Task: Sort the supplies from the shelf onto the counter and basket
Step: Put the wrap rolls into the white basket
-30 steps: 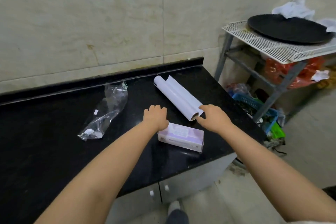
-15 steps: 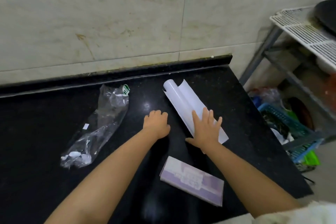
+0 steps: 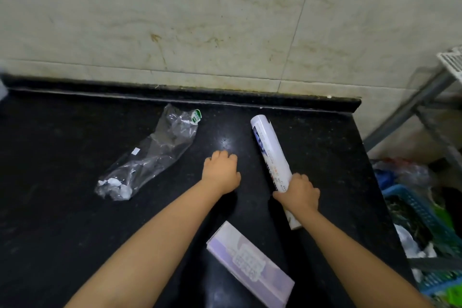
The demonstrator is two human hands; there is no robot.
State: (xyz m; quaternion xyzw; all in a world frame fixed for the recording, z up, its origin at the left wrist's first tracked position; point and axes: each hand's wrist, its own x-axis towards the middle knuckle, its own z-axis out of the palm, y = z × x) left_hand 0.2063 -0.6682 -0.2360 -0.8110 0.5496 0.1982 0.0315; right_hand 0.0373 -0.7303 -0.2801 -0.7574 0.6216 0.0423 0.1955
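Paper that lay partly unrolled a moment ago is now a tight roll (image 3: 271,155), on the counter (image 3: 62,207) right of centre. The right hand (image 3: 298,192) clasps its near part. The left hand (image 3: 220,170), curled and empty, rests on the counter just left. Near the front edge lies the box (image 3: 250,264); the bag (image 3: 150,155) lies far left. The basket (image 3: 422,220) waits right; I judge the roll is ready to sort.

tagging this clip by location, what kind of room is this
Probably a home kitchen or utility corner: a black stone counter against a tiled wall, a metal wire shelf rack beside it, and a blue basket of supplies on the floor.
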